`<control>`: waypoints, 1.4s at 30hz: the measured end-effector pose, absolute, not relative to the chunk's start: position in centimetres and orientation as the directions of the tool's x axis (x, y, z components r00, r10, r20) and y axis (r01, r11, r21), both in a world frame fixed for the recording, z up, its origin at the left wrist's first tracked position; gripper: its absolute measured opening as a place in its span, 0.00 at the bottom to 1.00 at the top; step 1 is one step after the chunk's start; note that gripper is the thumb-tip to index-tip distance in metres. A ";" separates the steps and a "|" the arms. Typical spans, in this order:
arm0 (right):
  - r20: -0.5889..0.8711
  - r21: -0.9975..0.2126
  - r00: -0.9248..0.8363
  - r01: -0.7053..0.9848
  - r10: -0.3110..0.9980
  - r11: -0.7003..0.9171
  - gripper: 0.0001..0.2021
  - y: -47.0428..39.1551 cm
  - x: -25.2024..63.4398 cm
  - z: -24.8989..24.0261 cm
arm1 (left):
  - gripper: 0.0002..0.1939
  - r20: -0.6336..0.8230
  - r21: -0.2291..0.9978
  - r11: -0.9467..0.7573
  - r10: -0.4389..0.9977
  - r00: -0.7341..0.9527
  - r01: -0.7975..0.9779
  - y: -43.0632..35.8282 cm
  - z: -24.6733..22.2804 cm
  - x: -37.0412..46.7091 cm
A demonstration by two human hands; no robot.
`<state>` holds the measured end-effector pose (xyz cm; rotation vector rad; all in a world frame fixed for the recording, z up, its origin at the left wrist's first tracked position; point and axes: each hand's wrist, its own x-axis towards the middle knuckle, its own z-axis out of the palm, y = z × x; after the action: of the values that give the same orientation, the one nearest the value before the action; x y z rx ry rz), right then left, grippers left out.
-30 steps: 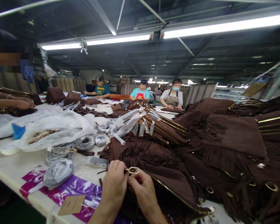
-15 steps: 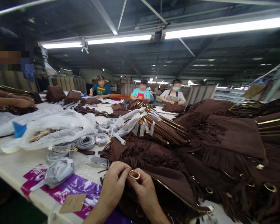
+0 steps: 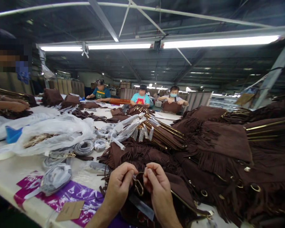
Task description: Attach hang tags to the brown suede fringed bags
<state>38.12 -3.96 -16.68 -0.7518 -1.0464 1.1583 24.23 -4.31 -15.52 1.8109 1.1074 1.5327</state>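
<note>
We are looking down at our two hands near the front edge of a long work surface (image 3: 11, 177) piled with brown fringed suede bags. Half a second ago a gold metal clasp (image 3: 138, 186) lay flat and high between our fingertips; now it hangs lower and turned on edge, so we judge the fitting is being worked down into the bag (image 3: 180, 190) rather than just held up. Our left hand (image 3: 120, 183) pinches it from the left with a narrow grip, thumb and forefinger closed on the metal. Our right hand (image 3: 156, 185) has lifted slightly and curls just beside the clasp, fingertips bent inward; whether they touch the clasp or a thin strap we cannot tell. A pale strip (image 3: 142, 205) lies below the hands on the dark suede. To the left, on the surface, sit a purple printed sheet (image 3: 73, 193), a brown card tag (image 3: 70, 210) and grey wrapped bundles (image 3: 55, 177) beside clear plastic bags (image 3: 54, 129). A heap of fringed bags (image 3: 216, 145) fills the right side and runs out of the picture. Three people work at the far end, and another person's forearm (image 3: 9, 104) enters at the left edge. The bag's lower part is cut off by the frame.
</note>
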 end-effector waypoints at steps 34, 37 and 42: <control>0.143 -0.912 -0.140 -0.403 0.980 0.076 0.20 -3.2 39.3 -15.7 | 0.16 0.244 0.932 -0.295 0.940 0.237 0.212 -4.3 -16.1 24.3; 0.144 -0.921 -0.080 -0.375 0.986 0.104 0.20 -3.0 39.2 -15.7 | 0.16 0.263 0.925 -0.313 0.936 0.234 0.213 -4.4 -15.9 24.2; 0.138 -0.945 -0.117 -0.311 0.984 0.096 0.22 -3.1 39.3 -16.0 | 0.16 0.156 0.980 -0.173 0.975 0.156 0.097 -4.5 -15.3 23.4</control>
<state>39.30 -3.07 -16.00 -0.8256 -1.1269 1.3491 23.43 -4.48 -15.25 1.4794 1.0941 1.1621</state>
